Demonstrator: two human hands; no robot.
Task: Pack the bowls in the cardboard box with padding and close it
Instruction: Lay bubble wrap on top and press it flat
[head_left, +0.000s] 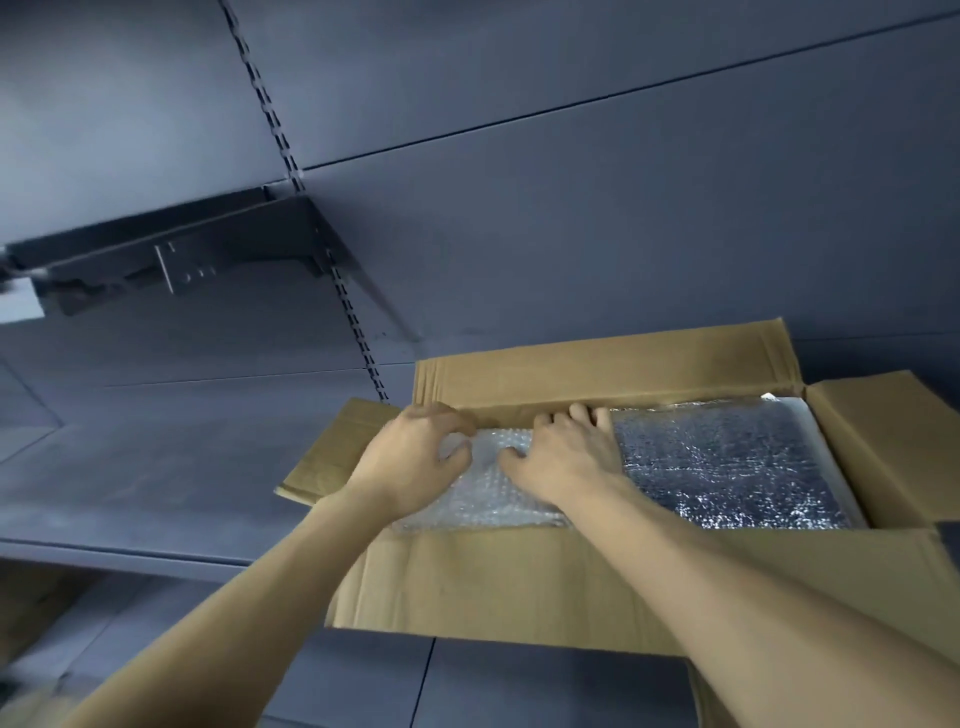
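Shelf: a dark shelf (130, 462) runs along the left and carries the box; one bracket (176, 260) is fixed to the wall above it.
Left flap: one side flap (332, 452) of the box hangs outward, open.
Left hand: the left hand (415, 457) has its fingers curled down onto the bubble wrap, thumb at its right edge, so it seems to grip or tuck the sheet.
Bubble wrap: one clear sheet of bubble wrap (483, 499) lies in the left part of the box, under both hands.
Right hand: the right hand (566, 452) lies with its fingers spread, pressing on the wrap near the back wall.
Foil pad: one silver foil pad (727, 462) covers the right part of the box, just beside the right hand.
Box: one cardboard box (493, 582); back flap (602, 364) upright, right flap (893, 441) open, near flap folded down outside.
Bowls: none visible; if packed, they are hidden under the padding, and I cannot tell.
Done: by my reading, the padding is going in on top.
Left: settle the wrap, fold the four flaps, close the box.
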